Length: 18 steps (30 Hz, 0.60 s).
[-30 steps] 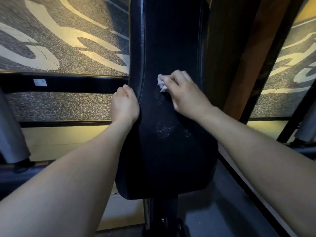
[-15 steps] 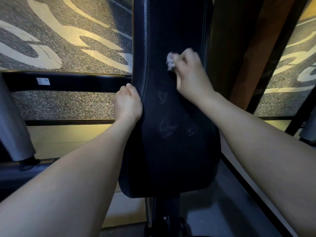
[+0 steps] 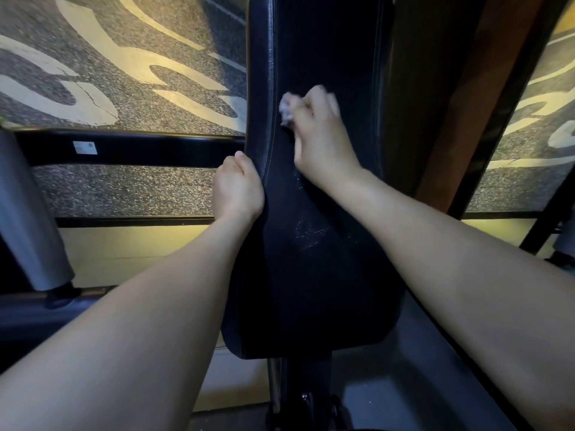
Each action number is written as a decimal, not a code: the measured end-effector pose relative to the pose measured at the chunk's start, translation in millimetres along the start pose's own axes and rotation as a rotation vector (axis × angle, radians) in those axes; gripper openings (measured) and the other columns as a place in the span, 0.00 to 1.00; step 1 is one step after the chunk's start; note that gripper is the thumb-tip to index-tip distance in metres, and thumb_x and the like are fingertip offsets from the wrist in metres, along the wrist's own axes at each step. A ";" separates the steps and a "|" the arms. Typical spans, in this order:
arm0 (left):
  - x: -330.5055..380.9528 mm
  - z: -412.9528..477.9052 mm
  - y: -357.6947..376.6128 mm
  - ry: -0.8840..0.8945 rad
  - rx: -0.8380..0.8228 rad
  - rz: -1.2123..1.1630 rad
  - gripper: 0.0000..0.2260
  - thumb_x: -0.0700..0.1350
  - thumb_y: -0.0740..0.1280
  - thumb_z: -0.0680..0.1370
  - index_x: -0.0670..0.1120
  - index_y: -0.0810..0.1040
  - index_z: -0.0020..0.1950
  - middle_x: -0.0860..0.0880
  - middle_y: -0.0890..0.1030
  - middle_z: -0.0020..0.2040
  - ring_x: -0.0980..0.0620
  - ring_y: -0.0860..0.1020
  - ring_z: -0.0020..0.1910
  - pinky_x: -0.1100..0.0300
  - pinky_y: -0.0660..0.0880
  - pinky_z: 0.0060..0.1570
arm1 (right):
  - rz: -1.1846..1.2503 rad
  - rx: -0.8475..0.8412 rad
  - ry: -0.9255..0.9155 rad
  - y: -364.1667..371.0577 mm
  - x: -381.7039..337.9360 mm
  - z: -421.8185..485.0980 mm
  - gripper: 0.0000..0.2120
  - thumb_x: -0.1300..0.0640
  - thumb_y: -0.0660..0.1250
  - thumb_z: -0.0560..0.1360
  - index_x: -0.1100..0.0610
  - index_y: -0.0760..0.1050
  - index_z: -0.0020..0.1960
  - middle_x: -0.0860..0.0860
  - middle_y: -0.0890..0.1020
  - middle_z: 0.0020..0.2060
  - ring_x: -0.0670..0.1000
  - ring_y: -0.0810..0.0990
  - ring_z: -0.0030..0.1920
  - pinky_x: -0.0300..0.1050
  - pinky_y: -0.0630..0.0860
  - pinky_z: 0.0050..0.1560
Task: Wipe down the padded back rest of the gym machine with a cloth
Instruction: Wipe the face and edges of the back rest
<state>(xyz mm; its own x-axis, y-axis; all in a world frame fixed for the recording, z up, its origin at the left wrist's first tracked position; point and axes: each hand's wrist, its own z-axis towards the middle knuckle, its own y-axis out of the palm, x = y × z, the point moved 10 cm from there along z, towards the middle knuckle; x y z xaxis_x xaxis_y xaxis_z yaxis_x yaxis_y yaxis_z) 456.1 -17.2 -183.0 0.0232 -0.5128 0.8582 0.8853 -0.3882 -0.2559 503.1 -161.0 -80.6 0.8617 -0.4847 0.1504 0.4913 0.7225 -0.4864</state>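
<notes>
From the head view, the black padded back rest (image 3: 326,275) stands upright through the middle of the frame, from 12 o'clock down to about 6. The right hand (image 3: 320,138) is up on its face, just above centre. Its fingers are curled tight round a small crumpled white cloth (image 3: 285,111), which is pressed against the padding close to the stitched seam on the left. Only a wad of the cloth shows, at the hand's 10 o'clock.

The left hand (image 3: 238,188) is at 9 o'clock from the pad's middle and grips the left edge, its fingers wrapped round the side. Pale streaks (image 3: 311,231) mark the padding below the right wrist, toward 6 o'clock.

A black frame bar (image 3: 140,149) with a white sticker (image 3: 84,147) runs off toward 9 o'clock. Beyond it lies speckled floor (image 3: 124,73) painted with yellow shapes. A grey roller pad (image 3: 28,213) hangs at 8 o'clock.
</notes>
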 end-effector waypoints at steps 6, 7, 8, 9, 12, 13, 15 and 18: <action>-0.5 2.8 -0.1 0.022 0.012 0.000 0.22 0.51 0.48 0.87 0.38 0.77 0.56 0.35 0.79 0.57 0.36 0.76 0.56 0.53 0.64 0.48 | -0.109 -0.130 -0.319 5.1 -12.1 -0.2 0.25 0.72 0.66 0.73 0.61 0.72 0.69 0.60 0.74 0.54 0.59 0.73 0.52 0.54 0.78 0.44; -1.0 2.9 0.0 0.023 0.013 0.002 0.22 0.51 0.48 0.87 0.38 0.77 0.56 0.36 0.79 0.56 0.36 0.76 0.56 0.54 0.64 0.48 | -0.117 -0.063 -0.210 -3.6 2.6 16.0 0.23 0.72 0.65 0.73 0.61 0.73 0.68 0.59 0.74 0.54 0.58 0.73 0.53 0.55 0.78 0.46; -1.2 2.5 -0.1 0.025 0.013 0.000 0.23 0.51 0.48 0.87 0.39 0.77 0.56 0.36 0.79 0.56 0.37 0.76 0.55 0.54 0.64 0.48 | -0.104 0.015 -0.071 -12.6 17.6 28.9 0.21 0.70 0.65 0.75 0.61 0.73 0.66 0.59 0.73 0.55 0.57 0.73 0.54 0.53 0.79 0.49; -1.4 2.7 0.3 0.028 0.012 -0.006 0.23 0.52 0.47 0.87 0.39 0.77 0.56 0.37 0.79 0.55 0.37 0.76 0.54 0.54 0.65 0.48 | -0.064 0.074 0.058 -17.1 27.5 35.1 0.19 0.69 0.64 0.76 0.61 0.73 0.66 0.58 0.73 0.55 0.55 0.72 0.55 0.50 0.78 0.52; -0.6 2.7 1.4 0.033 0.008 -0.014 0.23 0.51 0.48 0.87 0.38 0.77 0.57 0.36 0.79 0.57 0.37 0.76 0.56 0.55 0.64 0.48 | -0.004 0.090 0.094 -6.5 4.1 33.1 0.21 0.71 0.64 0.73 0.62 0.73 0.65 0.58 0.73 0.55 0.57 0.72 0.54 0.47 0.76 0.51; -1.0 3.1 1.8 0.034 0.008 -0.012 0.23 0.50 0.48 0.87 0.37 0.77 0.57 0.35 0.79 0.57 0.36 0.76 0.56 0.55 0.63 0.48 | 0.001 0.028 -0.006 1.8 -12.9 28.6 0.22 0.71 0.64 0.72 0.62 0.74 0.65 0.59 0.74 0.55 0.58 0.73 0.53 0.49 0.76 0.48; -1.0 3.7 1.3 0.036 0.012 -0.013 0.22 0.50 0.48 0.87 0.37 0.77 0.57 0.35 0.79 0.58 0.36 0.76 0.56 0.55 0.62 0.48 | -0.036 -0.092 -0.184 9.3 -26.5 23.7 0.23 0.71 0.65 0.72 0.62 0.73 0.67 0.59 0.74 0.54 0.58 0.73 0.53 0.49 0.75 0.47; -1.5 2.7 1.1 0.034 0.008 -0.013 0.22 0.51 0.48 0.87 0.38 0.76 0.56 0.37 0.79 0.56 0.40 0.75 0.52 0.55 0.63 0.48 | -0.060 0.013 -0.014 -12.4 19.4 36.3 0.20 0.70 0.63 0.76 0.61 0.72 0.67 0.58 0.73 0.57 0.57 0.73 0.58 0.49 0.78 0.55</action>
<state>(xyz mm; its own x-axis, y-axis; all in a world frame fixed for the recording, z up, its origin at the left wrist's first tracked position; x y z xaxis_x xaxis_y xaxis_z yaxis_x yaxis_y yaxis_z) 458.4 -14.8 -183.3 -0.0042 -0.5331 0.8460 0.8893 -0.3889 -0.2407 518.3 -161.5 -40.4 0.8321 -0.5206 0.1910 0.5438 0.6984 -0.4654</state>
